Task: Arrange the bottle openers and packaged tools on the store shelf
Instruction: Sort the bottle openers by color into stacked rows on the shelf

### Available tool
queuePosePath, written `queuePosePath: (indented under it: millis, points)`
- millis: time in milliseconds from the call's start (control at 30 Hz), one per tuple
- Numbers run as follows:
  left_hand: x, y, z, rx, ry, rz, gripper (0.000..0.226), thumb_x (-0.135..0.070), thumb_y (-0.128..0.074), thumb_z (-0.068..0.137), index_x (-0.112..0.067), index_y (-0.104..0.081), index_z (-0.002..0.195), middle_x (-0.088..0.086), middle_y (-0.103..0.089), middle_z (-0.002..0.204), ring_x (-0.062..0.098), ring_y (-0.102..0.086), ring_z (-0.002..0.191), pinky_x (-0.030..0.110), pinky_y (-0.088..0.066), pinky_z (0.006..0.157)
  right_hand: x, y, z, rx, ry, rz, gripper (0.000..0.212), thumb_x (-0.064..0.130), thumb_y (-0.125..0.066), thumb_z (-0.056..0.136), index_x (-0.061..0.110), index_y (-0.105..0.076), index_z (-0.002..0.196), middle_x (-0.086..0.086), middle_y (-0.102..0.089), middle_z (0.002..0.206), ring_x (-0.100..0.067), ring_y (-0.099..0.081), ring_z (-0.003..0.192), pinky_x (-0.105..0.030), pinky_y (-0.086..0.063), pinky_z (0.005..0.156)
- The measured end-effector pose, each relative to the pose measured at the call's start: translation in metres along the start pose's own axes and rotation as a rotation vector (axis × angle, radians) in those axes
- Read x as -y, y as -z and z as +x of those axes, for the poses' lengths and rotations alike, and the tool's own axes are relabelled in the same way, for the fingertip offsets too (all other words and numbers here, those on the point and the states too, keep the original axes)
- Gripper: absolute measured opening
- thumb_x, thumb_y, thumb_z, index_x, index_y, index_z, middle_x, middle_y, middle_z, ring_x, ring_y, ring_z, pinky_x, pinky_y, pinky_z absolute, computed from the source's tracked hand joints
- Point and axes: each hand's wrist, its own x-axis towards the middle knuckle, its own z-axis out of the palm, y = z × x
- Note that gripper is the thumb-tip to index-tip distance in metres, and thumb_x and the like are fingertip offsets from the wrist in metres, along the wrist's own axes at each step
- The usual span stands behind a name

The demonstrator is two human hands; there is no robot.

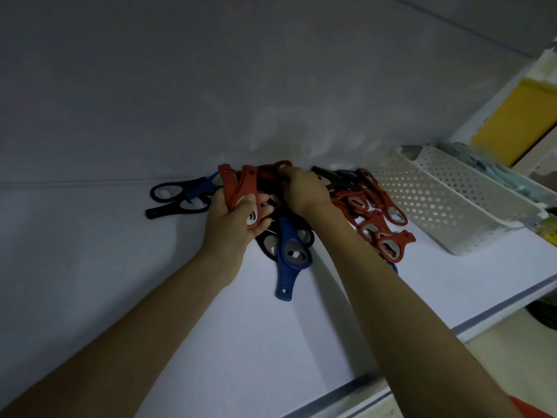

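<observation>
The left hand (233,220) has its fingers (265,206) closed round a small bundle of red bottle openers (241,185), handles fanning up past the fingertips. The right hand (301,188) reaches just beside them, its fingers curled onto another red opener at the top of the bundle; whether it is truly pinched or only touched I cannot tell. Below the left fingers lies a blue opener (291,257) flat on the white shelf (90,251), over some black ones; more black openers (171,199) sit beyond the left fingers, and a loose row of red openers (379,218) spreads out past the right wrist, near a white perforated basket (446,203). These look light, stiff and thin, plastic-handled with smooth metal inserts, so a stack may slide apart; best gripped across the narrow necks, squeezed flat together. No packaged tools can be clearly made out
</observation>
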Motion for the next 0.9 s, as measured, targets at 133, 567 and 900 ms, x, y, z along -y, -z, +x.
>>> queuePosePath:
  millis: [133, 567, 900]
  points:
    - [-0.001, 0.003, 0.001, 0.038, 0.032, -0.048, 0.023, -0.006, -0.051, 0.095, -0.023, -0.060, 0.107, -0.001, -0.069, 0.104, 0.011, -0.068, 0.088, 0.020, -0.054, 0.064, 0.000, -0.001, -0.002, -0.185, 0.139, -0.219, 0.029, 0.015, -0.048, 0.094, 0.022, -0.063, 0.118, -0.007, -0.069, 0.103, -0.029, -0.061, 0.095, -0.036, -0.037, 0.093]
    - [-0.001, -0.002, -0.001, 0.028, -0.008, -0.035, 0.023, -0.011, -0.057, 0.092, -0.016, -0.061, 0.113, 0.002, -0.069, 0.109, 0.013, -0.067, 0.100, 0.026, -0.055, 0.081, 0.021, 0.015, -0.054, -0.001, -0.099, 1.134, 0.008, 0.007, -0.062, 0.090, 0.006, -0.069, 0.087, -0.009, -0.070, 0.084, -0.016, -0.068, 0.073, -0.027, -0.059, 0.068]
    - [-0.004, 0.005, 0.004, 0.009, 0.110, -0.197, 0.038, -0.002, -0.048, 0.094, -0.015, -0.051, 0.129, 0.009, -0.066, 0.103, 0.024, -0.069, 0.092, 0.039, -0.058, 0.078, 0.012, -0.006, 0.006, -0.010, 0.134, 0.087, 0.031, 0.024, -0.051, 0.095, 0.026, -0.064, 0.122, -0.007, -0.060, 0.128, -0.028, -0.054, 0.116, -0.041, -0.045, 0.095]
